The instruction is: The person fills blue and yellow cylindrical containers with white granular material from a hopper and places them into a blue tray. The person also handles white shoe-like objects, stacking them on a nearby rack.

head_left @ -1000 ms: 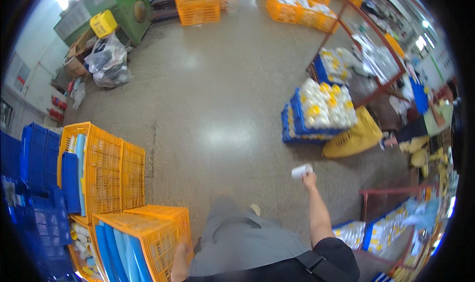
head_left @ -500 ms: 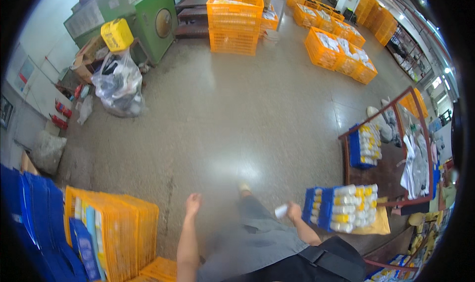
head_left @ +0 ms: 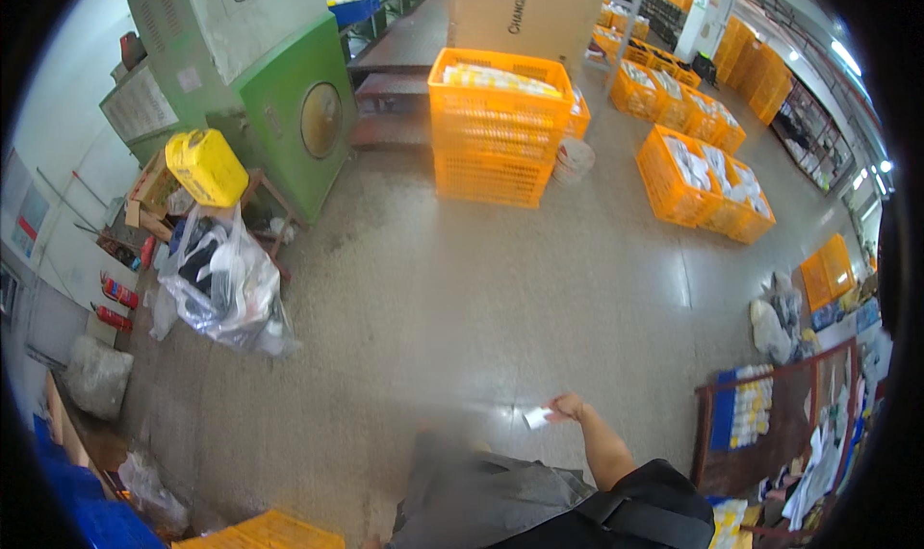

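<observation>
My right hand is stretched out over the grey floor, closed on a small white object. It is pale and short, and I cannot make out its kind. Of my left hand or wrist only a sliver of skin shows at the lower edge, so its fingers are hidden. Ahead stands a stack of orange plastic crates, with white and yellow packed goods in the top one.
A green machine, yellow jerrycan and filled plastic bag stand to the left. A white bucket sits beside the stack. More orange crates lie farther right. A brown-framed rack is at the near right.
I have moved forward; the crate stack, machine and bag look nearer. The blue tray of white-and-yellow rolls at right has slid toward the lower edge. My left hand has dropped almost out of view.
</observation>
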### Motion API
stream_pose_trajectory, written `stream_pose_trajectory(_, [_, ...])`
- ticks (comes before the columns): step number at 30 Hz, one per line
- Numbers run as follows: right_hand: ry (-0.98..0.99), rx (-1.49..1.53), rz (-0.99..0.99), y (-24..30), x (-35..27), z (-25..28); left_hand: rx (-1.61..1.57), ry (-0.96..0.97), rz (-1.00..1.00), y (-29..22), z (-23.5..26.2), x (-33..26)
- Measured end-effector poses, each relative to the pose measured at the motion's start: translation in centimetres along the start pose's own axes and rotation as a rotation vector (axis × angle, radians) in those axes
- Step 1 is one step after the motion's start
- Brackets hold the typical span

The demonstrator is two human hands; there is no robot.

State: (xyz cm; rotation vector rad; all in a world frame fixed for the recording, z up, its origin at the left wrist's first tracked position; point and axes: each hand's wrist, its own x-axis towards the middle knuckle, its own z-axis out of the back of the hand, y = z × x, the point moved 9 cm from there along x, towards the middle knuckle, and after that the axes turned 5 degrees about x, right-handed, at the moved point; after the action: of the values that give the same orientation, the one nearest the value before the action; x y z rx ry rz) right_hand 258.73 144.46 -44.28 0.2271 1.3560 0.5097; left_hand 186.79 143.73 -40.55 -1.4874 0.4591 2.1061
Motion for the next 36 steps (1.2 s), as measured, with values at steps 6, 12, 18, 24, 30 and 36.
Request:
stream_pose_trajectory(6, [0.396, 0.401, 0.267, 45.8, 8.1, 7.1, -0.039, -0.032, -0.065, -30.1, 9.8, 4.9])
stream_pose_trajectory(12, [0.705, 0.046, 0.332, 71.0, 8.9, 7.8, 0.061, -0.092, -0.314, -68.3, 22.2, 14.3])
stream_pose_trajectory(18, [0.766, 0.228, 0.494, 91.1, 19.6, 20.3, -0.235, -0.126, -0.955, -121.5, 33.8, 4.6])
stream_pose_trajectory(24, [0.178, 0.551, 0.680, 113.8, 34.2, 44.8, -0.217, -0.120, -0.901, -143.8, 41.3, 12.2])
stream_pose_trajectory(30, [-0.319, 0.365, 0.559, 128.5, 42.2, 64.0, 0.173, -0.098, -0.294, -144.5, 44.9, 15.6])
stream_pose_trajectory(36, [-0.148, 0.528, 0.300, 142.1, 52.2, 71.1, 0.189, -0.132, -0.225, -165.0, 48.2, 15.7])
